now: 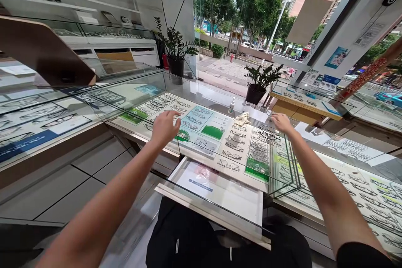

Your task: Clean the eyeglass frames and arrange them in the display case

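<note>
My left hand (166,126) is over the glass counter (201,92), its fingers bent and its thumb apart, with nothing visible in it. On the right, my right hand (282,124) has its fingers pinched together at the temple end of a dark-framed pair of eyeglasses (269,135); the contact is small and hard to see. Rows of eyeglasses (231,155) lie under the glass between my hands. Beyond them, a crumpled cloth (242,118) and a small spray bottle (231,105) rest on the counter top.
A shallow drawer (232,194) is pulled out at my lap. More glass cases stand left and right. A brown-backed mirror or panel (37,50) rises at the left. Potted plants (176,67) (255,93) stand past the counter, near the window.
</note>
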Demonstrator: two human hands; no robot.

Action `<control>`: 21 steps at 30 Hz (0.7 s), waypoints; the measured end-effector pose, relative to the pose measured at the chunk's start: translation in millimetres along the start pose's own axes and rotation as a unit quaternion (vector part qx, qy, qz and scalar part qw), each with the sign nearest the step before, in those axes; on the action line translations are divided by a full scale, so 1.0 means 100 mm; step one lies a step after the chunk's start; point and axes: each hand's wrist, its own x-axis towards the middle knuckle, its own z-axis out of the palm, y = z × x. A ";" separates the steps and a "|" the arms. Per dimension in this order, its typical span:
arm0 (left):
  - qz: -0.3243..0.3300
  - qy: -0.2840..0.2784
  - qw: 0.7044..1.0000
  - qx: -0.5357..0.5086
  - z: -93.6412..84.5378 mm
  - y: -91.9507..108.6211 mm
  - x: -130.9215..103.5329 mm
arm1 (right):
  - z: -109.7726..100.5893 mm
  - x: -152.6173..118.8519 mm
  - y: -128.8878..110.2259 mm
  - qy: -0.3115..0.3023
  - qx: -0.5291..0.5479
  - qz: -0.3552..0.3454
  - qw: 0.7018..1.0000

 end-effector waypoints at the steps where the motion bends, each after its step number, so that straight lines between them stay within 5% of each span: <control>1: -0.009 -0.028 0.999 0.023 0.06 -0.14 0.11 | -0.11 -0.09 -0.09 -0.004 0.021 -0.028 0.999; 3: -0.039 -0.090 0.993 0.067 0.18 -0.38 0.28 | -0.34 -0.37 -0.36 -0.023 0.116 -0.106 0.987; 6: -0.081 -0.153 0.980 0.099 0.34 -0.62 0.47 | -0.59 -1.02 -0.91 -0.113 0.333 -0.172 0.920; 10: -0.099 -0.177 0.973 0.111 0.48 -0.76 0.67 | -0.55 -1.93 -1.65 -0.302 0.398 -0.218 0.838; 13: -0.102 -0.181 0.970 0.122 0.51 -0.81 0.79 | -0.18 -2.34 -2.03 -0.376 0.367 -0.207 0.825; 16: -0.099 -0.187 0.967 0.140 0.50 -0.87 0.89 | 0.37 -2.46 -2.26 -0.410 0.268 -0.159 0.857; 21: -0.098 -0.187 0.967 0.146 0.53 -0.96 1.00 | 1.36 -2.09 -2.54 -0.296 0.145 -0.106 0.938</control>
